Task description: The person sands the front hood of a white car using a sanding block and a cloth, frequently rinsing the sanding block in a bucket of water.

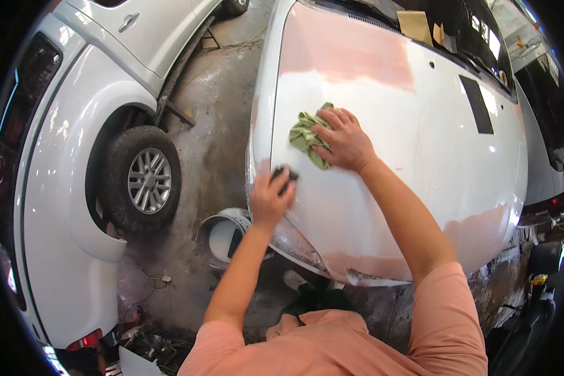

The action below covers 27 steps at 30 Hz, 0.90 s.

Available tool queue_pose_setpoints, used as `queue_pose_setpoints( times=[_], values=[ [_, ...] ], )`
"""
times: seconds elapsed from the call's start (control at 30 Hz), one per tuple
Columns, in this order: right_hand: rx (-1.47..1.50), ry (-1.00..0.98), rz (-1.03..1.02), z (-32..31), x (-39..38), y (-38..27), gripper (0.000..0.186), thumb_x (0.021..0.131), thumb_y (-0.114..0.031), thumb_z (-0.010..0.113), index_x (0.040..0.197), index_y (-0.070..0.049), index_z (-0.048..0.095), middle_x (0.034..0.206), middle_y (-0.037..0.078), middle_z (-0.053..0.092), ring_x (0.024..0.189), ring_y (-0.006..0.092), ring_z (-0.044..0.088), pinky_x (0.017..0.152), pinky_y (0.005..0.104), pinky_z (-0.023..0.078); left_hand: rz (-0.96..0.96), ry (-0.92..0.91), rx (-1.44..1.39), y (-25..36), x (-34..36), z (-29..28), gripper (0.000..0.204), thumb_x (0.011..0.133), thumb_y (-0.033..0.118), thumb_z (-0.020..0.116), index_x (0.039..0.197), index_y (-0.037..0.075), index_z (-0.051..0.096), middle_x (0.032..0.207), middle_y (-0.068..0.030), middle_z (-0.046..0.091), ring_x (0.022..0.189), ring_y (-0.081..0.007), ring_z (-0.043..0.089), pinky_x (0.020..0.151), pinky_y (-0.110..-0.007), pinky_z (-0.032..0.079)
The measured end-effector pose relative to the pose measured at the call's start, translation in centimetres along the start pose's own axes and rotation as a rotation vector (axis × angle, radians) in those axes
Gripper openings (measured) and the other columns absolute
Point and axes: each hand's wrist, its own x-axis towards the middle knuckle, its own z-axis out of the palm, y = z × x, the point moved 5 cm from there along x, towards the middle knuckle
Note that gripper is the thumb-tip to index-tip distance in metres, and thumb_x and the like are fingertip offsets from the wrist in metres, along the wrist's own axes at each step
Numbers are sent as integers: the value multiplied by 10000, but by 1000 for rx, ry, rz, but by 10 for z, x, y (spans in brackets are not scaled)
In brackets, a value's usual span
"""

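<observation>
A crumpled green cloth (306,133) is under my right hand (346,143), whose fingers press it onto the white hood (373,135) of a car. Pinkish patches (351,53) cover parts of the hood, near the windshield and along its front edge. At the hood's left edge, my left hand (271,200) is closed round a small dark block (286,178). Motion smears that hand and the block, so I cannot tell whether the block touches the paint.
Below my left hand, a bucket (202,238) of whitish liquid stands on the floor with a dark flat piece in it. A silver vehicle with a big wheel (141,178) is at left. A black strip (476,104) and brown paper (415,26) lie on the hood's far side.
</observation>
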Motion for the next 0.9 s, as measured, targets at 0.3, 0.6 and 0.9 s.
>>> queue_pose_setpoints(
  times=[0.3, 0.6, 0.9],
  values=[
    [9, -73, 31, -1, 2, -4, 409, 901, -396, 767, 1245, -184, 704, 1480, 95, 578, 1426, 333, 507, 1235, 549, 365, -96, 38, -2, -16, 61, 8, 334, 821, 249, 853, 1130, 130, 804, 1042, -121, 690, 956, -363, 661, 816, -473, 576],
    [16, -42, 7, -2, 4, -8, 399, 884, -395, 781, 1221, -194, 708, 1458, 87, 582, 1405, 321, 524, 1217, 562, 388, -122, 31, 1, -13, 65, 5, 328, 811, 239, 856, 1118, 142, 796, 1006, -83, 670, 956, -322, 657, 795, -452, 580],
    [20, -49, 14, 1, 2, -4, 400, 890, -388, 775, 1234, -198, 697, 1475, 81, 577, 1417, 314, 517, 1220, 563, 385, -43, 39, -19, -4, 19, 0, 359, 790, 225, 866, 1134, 151, 799, 1024, -71, 690, 948, -316, 672, 799, -443, 587]
  ],
)
